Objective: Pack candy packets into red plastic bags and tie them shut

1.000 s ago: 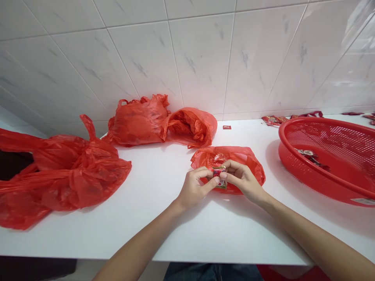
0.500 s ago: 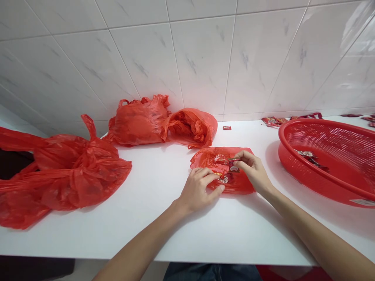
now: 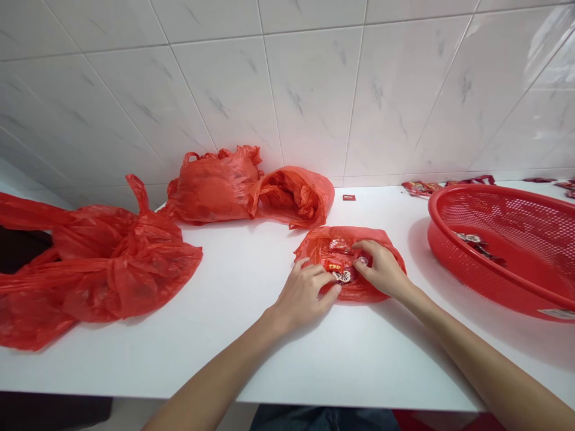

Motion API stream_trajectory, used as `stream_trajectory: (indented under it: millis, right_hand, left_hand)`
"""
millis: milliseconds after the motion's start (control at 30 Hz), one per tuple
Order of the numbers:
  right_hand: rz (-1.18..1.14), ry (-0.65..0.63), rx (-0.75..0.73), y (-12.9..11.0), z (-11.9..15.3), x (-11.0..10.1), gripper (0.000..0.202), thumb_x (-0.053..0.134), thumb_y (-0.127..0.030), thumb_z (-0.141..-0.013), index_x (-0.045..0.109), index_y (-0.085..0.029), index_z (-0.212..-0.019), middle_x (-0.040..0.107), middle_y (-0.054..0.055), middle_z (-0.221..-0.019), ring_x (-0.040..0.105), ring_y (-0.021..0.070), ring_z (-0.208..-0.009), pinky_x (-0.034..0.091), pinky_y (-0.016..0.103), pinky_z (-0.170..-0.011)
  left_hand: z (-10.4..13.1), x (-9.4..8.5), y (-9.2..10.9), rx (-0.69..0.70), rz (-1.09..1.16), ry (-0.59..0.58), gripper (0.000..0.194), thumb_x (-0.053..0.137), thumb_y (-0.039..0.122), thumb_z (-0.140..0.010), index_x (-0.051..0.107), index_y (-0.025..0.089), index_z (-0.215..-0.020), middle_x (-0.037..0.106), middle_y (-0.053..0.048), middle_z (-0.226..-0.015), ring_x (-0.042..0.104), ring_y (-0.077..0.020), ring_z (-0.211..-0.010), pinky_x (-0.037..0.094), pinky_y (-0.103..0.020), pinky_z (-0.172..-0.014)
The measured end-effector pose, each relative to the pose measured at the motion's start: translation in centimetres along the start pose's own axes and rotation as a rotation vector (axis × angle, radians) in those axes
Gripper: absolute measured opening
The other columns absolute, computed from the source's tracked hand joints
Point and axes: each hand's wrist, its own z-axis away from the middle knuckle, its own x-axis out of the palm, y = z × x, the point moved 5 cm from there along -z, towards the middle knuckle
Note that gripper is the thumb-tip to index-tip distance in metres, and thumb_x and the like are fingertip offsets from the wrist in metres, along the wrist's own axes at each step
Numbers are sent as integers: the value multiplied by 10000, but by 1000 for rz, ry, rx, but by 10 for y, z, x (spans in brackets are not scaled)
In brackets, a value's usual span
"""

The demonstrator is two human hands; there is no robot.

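Note:
A red plastic bag (image 3: 314, 239) lies flattened on the white table, with several small wrapped packets on or in it. My left hand (image 3: 305, 293) rests on the bag's left side, thumb and fingers apart. Its fingertips are by a red packet with yellow print (image 3: 333, 266) and a dark packet with a white label (image 3: 342, 277). My right hand (image 3: 381, 269) is over the bag's right side, thumb and forefinger spread. A dark red packet (image 3: 365, 259) lies between them, partly covered by the hand. A shiny red packet (image 3: 340, 245) sits near the right fingertips.
At right stands a red perforated basket (image 3: 494, 281) with a few packets inside. Red bags (image 3: 215, 185) lie along the tiled wall, one gaping (image 3: 309, 185). A large knotted red bag (image 3: 112, 263) is at left. A small red packet (image 3: 349, 197) lies behind.
My right hand has lowered the dark red packet onto the bag and spread its fingers around it. The bag's right edge has shifted outward. My left hand has barely moved.

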Motion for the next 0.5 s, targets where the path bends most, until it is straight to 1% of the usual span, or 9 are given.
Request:
stream_trajectory:
  millis: [67, 100, 167, 200, 267, 333, 400, 500]
  right_hand:
    - [39, -8, 2, 6, 0, 3, 377, 545, -224, -790, 652, -201, -1151, 715, 131, -1150, 662, 329, -1061, 516, 466, -903]
    - [46, -7, -4, 9, 0, 5, 453, 550, -237, -805, 614, -201, -1251, 695, 138, -1219, 642, 340, -1123, 509, 481, -934]
    - [35, -7, -18, 14, -1, 8, 597, 557, -263, -832, 491, -208, -1423, 639, 143, -1340, 597, 343, -1226, 496, 497, -979]
    - [21, -16, -25, 15, -2, 10, 646, 559, -273, -844, 431, -210, -1474, 615, 146, -1377, 583, 340, -1255, 494, 501, -991]
    - [-1, -25, -39, 16, -7, 13, 683, 559, -287, -861, 371, -207, -1512, 595, 156, -1400, 577, 336, -1269, 488, 515, -1010]
    - [-5, -17, -68, 13, -14, 14, 667, 554, -305, -878, 364, -205, -1510, 588, 160, -1409, 570, 330, -1282, 462, 532, -1047]
    - [-2, -12, -96, 9, -21, 16, 658, 550, -332, -892, 358, -199, -1508, 579, 164, -1421, 558, 326, -1297, 432, 538, -1081]
    - [-16, -64, -80, 6, -31, 20, 705, 541, -366, -904, 302, -161, -1534, 622, 185, -1355, 583, 330, -1265, 442, 535, -1064]
  left_hand:
    - [0, 1, -2, -19, -19, -5, 227, 532, 277, -952, 746, 203, -941, 728, -46, -923, 651, -220, -889, 385, -533, -1078]
    - [0, 1, -3, -28, -23, -2, 230, 529, 283, -953, 744, 201, -949, 716, -52, -940, 645, -224, -905, 408, -523, -1060]
    - [0, 1, -6, -53, -32, 11, 234, 530, 302, -953, 738, 202, -990, 694, -71, -1018, 635, -240, -957, 453, -500, -1021]
    - [0, 1, -7, -68, -41, 17, 242, 531, 317, -952, 732, 203, -1027, 681, -83, -1079, 630, -252, -996, 468, -492, -1009]
    - [1, 2, -10, -98, -67, 19, 280, 528, 348, -955, 709, 207, -1115, 650, -103, -1194, 616, -279, -1078, 481, -492, -1007]
    - [1, 3, -13, -119, -89, 3, 328, 507, 359, -965, 679, 201, -1196, 625, -118, -1265, 595, -300, -1151, 478, -501, -1027]
    - [1, 5, -15, -127, -100, -14, 366, 489, 358, -973, 650, 188, -1254, 608, -132, -1308, 572, -313, -1208, 465, -514, -1053]
    - [1, 5, -17, -128, -90, -11, 389, 488, 362, -971, 629, 193, -1291, 593, -137, -1347, 553, -319, -1250, 455, -525, -1071]
